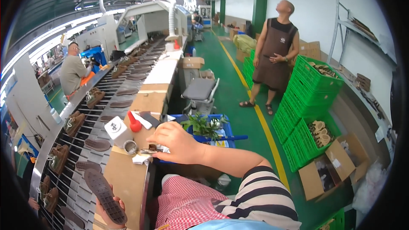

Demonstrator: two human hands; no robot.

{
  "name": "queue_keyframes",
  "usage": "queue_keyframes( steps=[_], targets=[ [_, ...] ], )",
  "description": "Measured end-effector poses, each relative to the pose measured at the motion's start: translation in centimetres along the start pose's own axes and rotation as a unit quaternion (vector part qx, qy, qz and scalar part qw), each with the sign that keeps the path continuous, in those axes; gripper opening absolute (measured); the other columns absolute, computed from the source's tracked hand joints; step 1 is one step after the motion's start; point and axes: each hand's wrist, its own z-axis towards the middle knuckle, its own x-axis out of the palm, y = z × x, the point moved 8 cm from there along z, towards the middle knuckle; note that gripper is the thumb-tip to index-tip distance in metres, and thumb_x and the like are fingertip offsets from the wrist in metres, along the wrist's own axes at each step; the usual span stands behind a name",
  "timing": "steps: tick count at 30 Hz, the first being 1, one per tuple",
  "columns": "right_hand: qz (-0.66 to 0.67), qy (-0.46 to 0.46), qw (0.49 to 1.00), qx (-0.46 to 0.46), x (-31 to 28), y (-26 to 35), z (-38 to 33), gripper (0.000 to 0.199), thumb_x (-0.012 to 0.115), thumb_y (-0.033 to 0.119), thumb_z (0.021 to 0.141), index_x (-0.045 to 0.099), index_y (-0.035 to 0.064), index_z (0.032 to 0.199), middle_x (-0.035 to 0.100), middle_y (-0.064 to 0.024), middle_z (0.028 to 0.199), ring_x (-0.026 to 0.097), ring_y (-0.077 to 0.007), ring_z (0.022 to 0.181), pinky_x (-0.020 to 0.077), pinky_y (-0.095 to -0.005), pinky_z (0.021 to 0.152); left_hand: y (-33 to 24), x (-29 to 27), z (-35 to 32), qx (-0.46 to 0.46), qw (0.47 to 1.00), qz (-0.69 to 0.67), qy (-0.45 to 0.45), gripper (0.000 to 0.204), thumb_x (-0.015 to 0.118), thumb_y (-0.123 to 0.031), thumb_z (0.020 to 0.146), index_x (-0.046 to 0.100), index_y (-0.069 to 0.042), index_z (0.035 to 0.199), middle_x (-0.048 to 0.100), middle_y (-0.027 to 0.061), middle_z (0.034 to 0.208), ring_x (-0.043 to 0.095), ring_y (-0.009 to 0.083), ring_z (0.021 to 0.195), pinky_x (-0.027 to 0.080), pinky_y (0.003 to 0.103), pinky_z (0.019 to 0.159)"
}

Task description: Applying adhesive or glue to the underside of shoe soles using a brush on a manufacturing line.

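Head view, looking down: our right hand (177,142) reaches to the left across the middle of the frame, palm down and fingers curled, over small items on the cardboard-covered bench (128,179). Its fingertips sit on a small metallic piece (150,149) lying on scraps of white paper; we cannot tell whether the fingers actually pinch it or only rest on it. Just left of that piece stands a small round metal tin (130,146), and beside it, further up and left, a white box (116,127). A red cone-topped bottle (134,122) lies just above, near a white cloth.

At the lower left edge our left hand (106,215) is closed around a dark brown shoe sole (104,195), tread side up, the sole pointing up and to the left over the edge of the conveyor (81,145). The conveyor runs from lower left toward upper centre, carrying brown shoes and flat soles on its bars.

Right of centre in the upper frame a person in a brown apron (275,55) stands on the green floor beside stacked green crates (313,85). At upper left another person in a grey shirt (72,72) sits at the line. An open cardboard box (328,168) sits at lower right.
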Motion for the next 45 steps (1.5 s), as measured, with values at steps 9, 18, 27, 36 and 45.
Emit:
queue_keyframes(
  steps=[9,18,27,36,45],
  targets=[
    [0.099,0.035,0.990,0.099,7.1,-3.3,-3.2,0.045,0.081,0.029,0.080,0.069,0.0100,0.118,0.066,-0.0083,0.115,0.057,-0.0282,0.114,0.0418,-0.0431,0.100,4.5,3.3,-1.3,0.022,0.981,-0.180,0.074,0.069,0.044,-0.045,0.103,0.023,-0.012,0.159,0.044,0.0047,0.154,0.064,0.0248,0.110,0.058,0.046,0.092],
    [0.121,0.055,0.986,0.097,13.9,-4.6,-2.2,0.037,0.076,0.016,0.077,0.069,0.0103,0.113,0.067,-0.0088,0.113,0.058,-0.0302,0.115,0.0428,-0.0449,0.099,2.5,-2.6,-2.1,0.089,0.987,-0.129,-0.033,0.060,0.043,-0.042,0.105,0.032,-0.013,0.156,0.040,0.0051,0.157,0.064,0.0205,0.103,0.059,0.044,0.090],
    [-0.015,0.045,0.996,0.076,15.4,-9.2,3.4,0.039,0.081,0.009,0.070,0.071,0.0081,0.107,0.071,-0.0110,0.104,0.064,-0.0315,0.105,0.0479,-0.0444,0.094,2.6,-1.0,1.2,0.046,0.974,-0.220,0.017,0.055,0.034,-0.045,0.107,0.049,-0.009,0.145,0.050,0.0129,0.149,0.068,0.0346,0.110,0.058,0.055,0.091],
    [-0.044,0.117,0.991,0.051,22.5,-11.0,4.3,0.038,0.080,0.015,0.076,0.072,0.0095,0.112,0.071,-0.0078,0.107,0.059,-0.0272,0.116,0.0411,-0.0434,0.100,1.8,-3.4,-0.5,0.084,0.973,-0.213,-0.020,0.056,0.033,-0.045,0.108,0.044,-0.009,0.149,0.040,0.0148,0.156,0.067,0.0326,0.108,0.059,0.052,0.090],
    [-0.052,0.144,0.988,0.030,25.6,-11.7,4.0,0.038,0.081,0.014,0.071,0.073,0.0086,0.108,0.071,-0.0056,0.101,0.060,-0.0265,0.110,0.0435,-0.0443,0.096,2.1,-3.4,-0.5,0.078,0.975,-0.205,-0.035,0.058,0.031,-0.045,0.108,0.042,-0.007,0.150,0.039,0.0155,0.156,0.068,0.0322,0.106,0.061,0.051,0.087]
  ],
)
